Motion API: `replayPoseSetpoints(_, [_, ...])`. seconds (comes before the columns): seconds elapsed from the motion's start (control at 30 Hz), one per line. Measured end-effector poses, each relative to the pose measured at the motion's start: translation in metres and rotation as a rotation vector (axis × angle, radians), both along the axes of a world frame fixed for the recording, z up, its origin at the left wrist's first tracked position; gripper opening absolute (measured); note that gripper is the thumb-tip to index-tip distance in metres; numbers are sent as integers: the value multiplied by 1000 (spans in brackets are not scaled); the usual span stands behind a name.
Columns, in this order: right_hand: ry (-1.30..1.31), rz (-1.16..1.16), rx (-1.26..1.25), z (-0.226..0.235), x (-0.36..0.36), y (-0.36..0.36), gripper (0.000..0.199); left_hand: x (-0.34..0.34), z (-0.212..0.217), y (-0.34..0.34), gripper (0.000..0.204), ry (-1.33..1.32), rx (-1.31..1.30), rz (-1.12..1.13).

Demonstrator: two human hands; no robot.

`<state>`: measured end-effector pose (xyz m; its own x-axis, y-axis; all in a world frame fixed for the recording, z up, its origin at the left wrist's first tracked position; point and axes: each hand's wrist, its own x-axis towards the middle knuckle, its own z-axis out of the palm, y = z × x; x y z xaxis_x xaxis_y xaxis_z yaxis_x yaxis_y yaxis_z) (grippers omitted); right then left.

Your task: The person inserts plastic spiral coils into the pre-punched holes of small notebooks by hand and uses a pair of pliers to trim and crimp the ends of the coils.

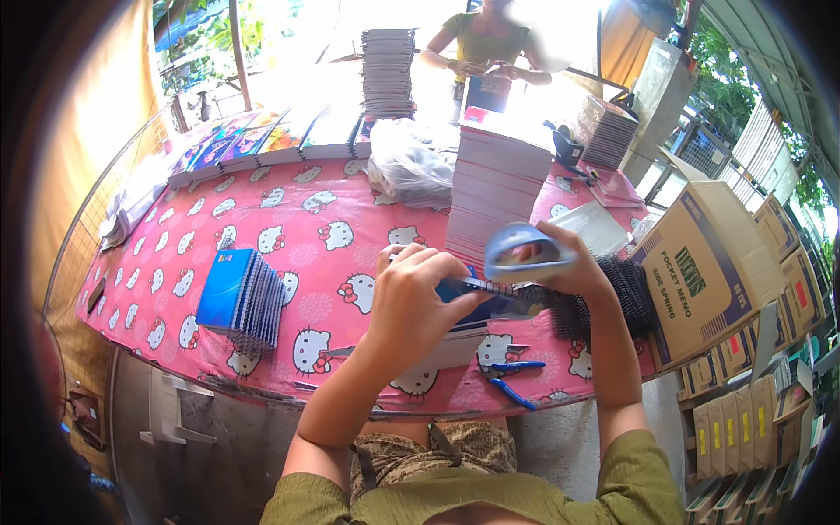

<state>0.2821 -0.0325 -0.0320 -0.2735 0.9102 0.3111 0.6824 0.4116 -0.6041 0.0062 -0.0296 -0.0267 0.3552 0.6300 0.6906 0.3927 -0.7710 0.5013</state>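
My left hand (416,293) is closed on a small notebook (477,284), pinching its edge between thumb and fingers. A dark spiral runs along the notebook's edge toward my right hand (573,262). That hand grips a pale blue ring-shaped thing (527,248) with an opening in its middle; its exact kind is unclear. Beneath my hands lies a low stack of notebooks (455,348), partly hidden by my left arm. Black spiral coils (604,297) are heaped beside my right wrist. Blue-handled pliers (514,381) rest near the table's front edge.
Bound blue notebooks (236,296) stand stacked at left on the pink patterned tablecloth (319,271). A tall paper stack (497,188) rises ahead, near a plastic bag (411,162). A cardboard box (704,271) borders the right. Across the table, a person (487,57) handles a notebook.
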Motion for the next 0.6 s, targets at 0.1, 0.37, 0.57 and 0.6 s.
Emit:
replayPoseSetpoints(0.1, [803,365,-112,4,-9,-2,27,1,0,1,36,-8,-46,5])
replayPoseSetpoints(0.37, [906,175,-168,15,-28,-1,28,-9,-4,9,55,-127,23,-4])
replayPoseSetpoints(0.57, [464,47,-94,27,-45,15,31,-22,-29,2,49,-635,-514,-159])
replayPoseSetpoints(0.6, [696,150,-248,29,-51,8,29,-24,-34,3,47,-699,-527,-196])
